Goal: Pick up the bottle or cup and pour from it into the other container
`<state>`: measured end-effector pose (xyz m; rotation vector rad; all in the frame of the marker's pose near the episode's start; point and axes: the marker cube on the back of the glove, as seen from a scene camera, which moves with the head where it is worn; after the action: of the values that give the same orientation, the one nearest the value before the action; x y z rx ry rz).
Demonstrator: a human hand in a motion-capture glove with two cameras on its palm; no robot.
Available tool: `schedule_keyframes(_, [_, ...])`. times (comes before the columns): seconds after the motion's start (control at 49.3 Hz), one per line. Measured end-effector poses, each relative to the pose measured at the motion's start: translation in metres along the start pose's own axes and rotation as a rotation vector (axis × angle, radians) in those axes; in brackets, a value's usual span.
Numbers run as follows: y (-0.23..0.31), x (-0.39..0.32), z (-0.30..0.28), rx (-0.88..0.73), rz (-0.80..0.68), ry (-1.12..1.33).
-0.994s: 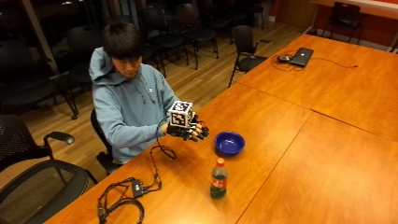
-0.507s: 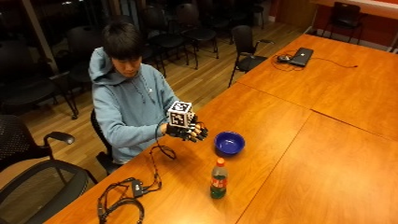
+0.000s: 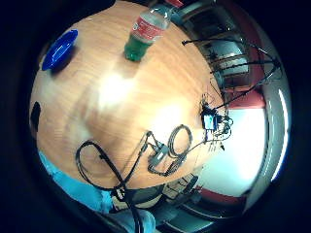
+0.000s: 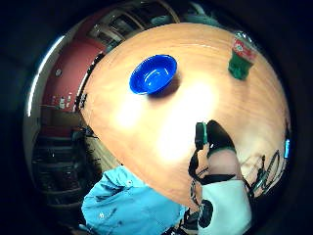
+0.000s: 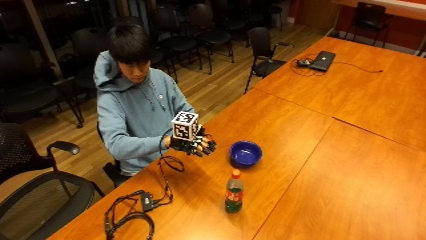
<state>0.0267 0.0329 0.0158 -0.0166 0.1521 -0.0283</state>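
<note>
Above the wooden table (image 5: 313, 135) near its edge my gloved right hand (image 5: 194, 145) hovers with fingers relaxed and spread, holding nothing, while the blue bowl (image 5: 245, 153) sits just beside it and the green bottle (image 5: 233, 192) stands upright near the bowl, untouched.

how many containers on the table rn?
2. A blue bowl sits on the table just past the gloved right hand; a capped bottle stands upright nearer the camera, apart from the bowl. None others visible.
</note>
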Motion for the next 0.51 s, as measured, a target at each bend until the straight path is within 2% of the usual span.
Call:
schedule_keyframes(0.081, [0.006, 0.000, 0.003, 0.002, 0.050, -0.079])
schedule_keyframes(0.507, [0.030, 0.066, 0.000, 0.011, 0.131, -0.062])
